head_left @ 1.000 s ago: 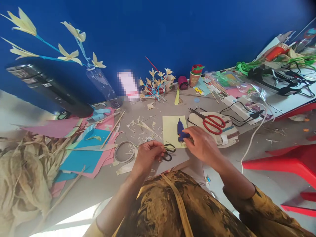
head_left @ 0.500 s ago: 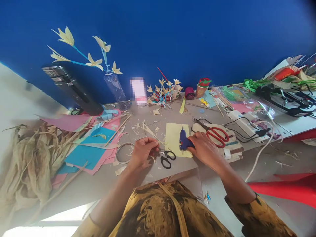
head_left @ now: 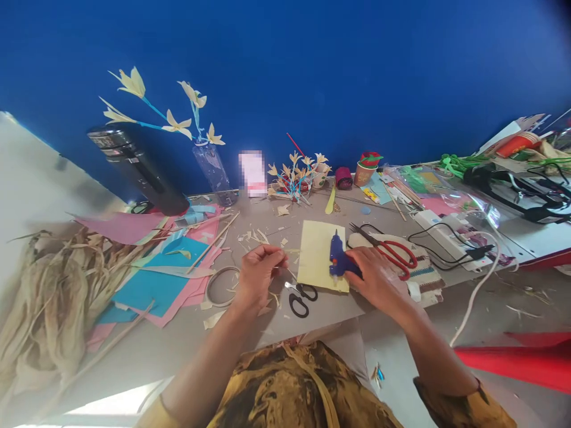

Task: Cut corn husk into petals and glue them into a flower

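My right hand (head_left: 377,279) is closed around the handle of a blue glue gun (head_left: 338,255), whose nozzle points away from me over a pale yellow sheet (head_left: 314,252). Left of that sheet, the fingertips of my left hand (head_left: 259,273) are pinched together. Something thin and pale seems to stick out of them, too small to name. Small scissors (head_left: 300,302) with black handles lie just right of my left hand, partly by the sheet's edge. A roll of tape (head_left: 216,287) rests on the other side of this hand. Behind my right hand are large red-handled scissors (head_left: 392,252) on a folded cloth (head_left: 426,267).
Blue paper (head_left: 156,273) and dry husks (head_left: 53,297) spread at the left. A dark flask (head_left: 138,172) and a bottle (head_left: 214,172) with husk flowers stand behind them. More small flowers (head_left: 297,175) stand at the back. A power strip (head_left: 450,238) with cables lies right.
The glue gun in my right hand has shifted slightly right over the yellow sheet, which has turned a little. My left hand keeps its pinch. The whole view has tilted slightly.
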A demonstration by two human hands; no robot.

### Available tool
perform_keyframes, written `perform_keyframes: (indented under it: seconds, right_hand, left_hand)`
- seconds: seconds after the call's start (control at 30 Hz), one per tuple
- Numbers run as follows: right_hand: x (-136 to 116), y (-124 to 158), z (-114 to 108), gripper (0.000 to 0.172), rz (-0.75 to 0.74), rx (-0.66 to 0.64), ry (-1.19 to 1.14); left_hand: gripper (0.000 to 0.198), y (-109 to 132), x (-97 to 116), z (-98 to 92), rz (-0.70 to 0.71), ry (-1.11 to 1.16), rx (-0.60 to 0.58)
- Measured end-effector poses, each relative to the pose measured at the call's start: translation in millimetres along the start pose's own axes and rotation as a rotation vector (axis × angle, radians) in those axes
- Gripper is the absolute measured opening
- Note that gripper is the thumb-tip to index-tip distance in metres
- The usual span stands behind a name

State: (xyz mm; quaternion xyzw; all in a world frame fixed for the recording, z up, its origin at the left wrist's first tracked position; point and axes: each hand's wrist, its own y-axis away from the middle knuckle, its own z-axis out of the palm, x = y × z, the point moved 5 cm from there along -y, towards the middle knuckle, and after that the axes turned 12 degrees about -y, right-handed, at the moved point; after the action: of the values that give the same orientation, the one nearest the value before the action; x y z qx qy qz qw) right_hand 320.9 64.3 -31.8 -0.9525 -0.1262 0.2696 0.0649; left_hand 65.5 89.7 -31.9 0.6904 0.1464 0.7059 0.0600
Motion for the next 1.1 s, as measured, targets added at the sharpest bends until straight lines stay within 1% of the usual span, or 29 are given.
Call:
perform_keyframes:
  seconds: [0.07, 0.13, 0.2, 0.27, 0.33, 0.43, 0.53, 0.6, 0.67, 0.73, 0.8, 0.87, 0.93, 1.0, 1.07, 1.1]
  right_hand:
    - [-8.3, -2.2, 5.3, 0.028, -0.019, -0.048, 0.085]
    - [-13.8, -3.5, 10.4, 0.027, -0.032, -0.095, 0.139]
    - [-15.0, -4.0, 13.6, 0.027, -0.037, -0.128, 0.16]
    - [-11.7, -3.9, 13.8, 0.027, -0.032, -0.132, 0.137]
    - [-5.2, -3.5, 11.7, 0.028, -0.027, -0.123, 0.043]
    - [8.2, -3.5, 6.3, 0.031, -0.013, -0.104, -0.231]
    - [25.9, -4.1, 0.8, 0.037, 0.085, -0.095, -0.517]
    - [39.3, -3.9, -6.0, 0.042, 0.19, -0.016, -0.663]
    - [50.9, -2.1, -16.2, 0.045, 0.262, 0.147, -0.819]
    - [57.5, 1.4, -24.3, 0.048, 0.271, 0.293, -0.992]
    - [57.3, 5.6, -26.2, 0.052, 0.244, 0.333, -1.109]
    - [51.1, 10.9, -23.7, 0.053, 0.213, 0.294, -1.109]
    - [40.1, 17.6, -19.3, 0.051, 0.19, 0.222, -1.013]
    - [24.1, 23.9, -13.9, 0.048, 0.152, 0.118, -0.89]
    - [4.0, 28.2, -7.8, 0.045, 0.061, -0.012, -0.816]
    - [-5.2, 29.5, -5.9, 0.042, 0.01, -0.045, -0.813]
  left_hand:
    - [0.024, 0.7, 1.4, 7.2, 0.042, 0.064, -0.026]
    - [0.023, -1.7, -4.5, 17.2, 0.046, 0.086, -0.068]
    - [0.018, -6.7, -14.1, 25.7, 0.042, -0.013, -0.082]
    - [0.012, -12.0, -21.7, 30.0, 0.053, -0.207, -0.059]
    - [0.008, -14.8, -23.6, 32.4, 0.085, -0.348, -0.049]
    - [0.006, -12.3, -17.2, 34.6, 0.156, -0.488, -0.047]
    - [0.007, -7.4, -11.4, 36.1, 0.183, -0.538, -0.043]
    - [0.008, -6.4, -11.3, 36.9, 0.18, -0.545, -0.044]
    - [0.009, -7.8, -13.5, 36.8, 0.18, -0.551, -0.041]
    - [0.009, -10.9, -17.7, 35.8, 0.163, -0.515, -0.039]
    - [0.009, -14.1, -23.2, 33.9, 0.107, -0.39, -0.038]
    - [0.014, -15.5, -27.9, 32.8, 0.031, -0.228, -0.042]
    - [0.018, -14.4, -29.4, 33.3, -0.023, -0.105, -0.049]
    - [0.022, -11.9, -28.3, 35.1, -0.055, -0.039, -0.061]
    - [0.023, -9.5, -26.3, 37.0, -0.077, -0.025, -0.061]
    - [0.023, -8.6, -25.3, 37.7, -0.086, -0.034, -0.057]
